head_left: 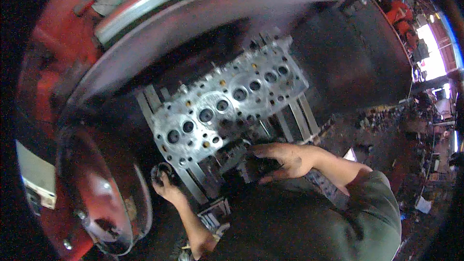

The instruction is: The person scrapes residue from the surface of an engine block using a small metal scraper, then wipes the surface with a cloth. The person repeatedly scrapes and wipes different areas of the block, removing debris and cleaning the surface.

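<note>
A grey metal cylinder head [227, 101] lies aslant in front of me, its flat face with a row of round valve openings turned up. It rests across pale metal bars [191, 179]. At its lower left corner my left hand [166, 188] is closed round a dark round knob [162, 171]. My right hand [287, 159] is at the near side of the cylinder head, its fingers curved round a dark blocky part [249, 164]. Shadow hides the fingertips and much of that part.
A large dark housing with a red frame [53, 63] curves behind the cylinder head. At lower left stands a red rounded machine part [96, 188] beside a pale box [36, 174]. Cluttered small items [382, 116] lie on the right, near a bright opening [430, 50].
</note>
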`<state>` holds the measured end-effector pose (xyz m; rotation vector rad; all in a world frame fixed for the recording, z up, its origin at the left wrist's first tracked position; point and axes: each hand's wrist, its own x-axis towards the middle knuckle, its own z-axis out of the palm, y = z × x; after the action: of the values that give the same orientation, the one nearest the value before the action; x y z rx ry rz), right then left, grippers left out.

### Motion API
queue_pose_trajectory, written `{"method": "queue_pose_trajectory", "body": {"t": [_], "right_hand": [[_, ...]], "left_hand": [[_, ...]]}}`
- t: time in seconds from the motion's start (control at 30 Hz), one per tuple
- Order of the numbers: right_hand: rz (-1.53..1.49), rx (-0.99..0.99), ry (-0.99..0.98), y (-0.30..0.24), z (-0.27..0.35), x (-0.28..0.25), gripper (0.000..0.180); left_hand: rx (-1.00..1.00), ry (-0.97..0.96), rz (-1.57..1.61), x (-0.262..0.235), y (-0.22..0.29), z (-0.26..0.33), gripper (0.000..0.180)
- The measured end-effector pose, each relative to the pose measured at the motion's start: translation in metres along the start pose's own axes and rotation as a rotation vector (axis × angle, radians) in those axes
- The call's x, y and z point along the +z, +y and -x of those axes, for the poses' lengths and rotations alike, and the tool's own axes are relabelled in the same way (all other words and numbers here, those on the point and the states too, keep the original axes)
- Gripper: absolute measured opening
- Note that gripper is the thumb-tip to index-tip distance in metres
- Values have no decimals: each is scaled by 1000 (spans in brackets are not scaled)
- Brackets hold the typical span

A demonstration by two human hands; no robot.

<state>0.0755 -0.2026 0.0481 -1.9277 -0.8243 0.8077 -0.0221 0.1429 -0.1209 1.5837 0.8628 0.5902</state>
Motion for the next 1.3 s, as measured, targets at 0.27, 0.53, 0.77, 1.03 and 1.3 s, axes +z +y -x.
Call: {"method": "queue_pose_trajectory", "body": {"t": [0.27, 0.53, 0.77, 1.03, 1.3], "right_hand": [[-290, 227, 531, 272, 42, 187, 37], [-274, 612, 777, 414, -54, 214, 38], [221, 557, 619, 398, -110, 197, 26], [-17, 560, 419, 362, -26, 191, 35], [427, 460, 257, 387, 150, 189, 46]], "left_hand": [[153, -203, -239, -26, 22, 122, 26], [784, -676, -581, 48, -18, 182, 23], [414, -806, -569, 128, -92, 170, 26], [283, -611, -598, 197, -198, 127, 37], [234, -650, -887, 234, -260, 111, 48]]}}
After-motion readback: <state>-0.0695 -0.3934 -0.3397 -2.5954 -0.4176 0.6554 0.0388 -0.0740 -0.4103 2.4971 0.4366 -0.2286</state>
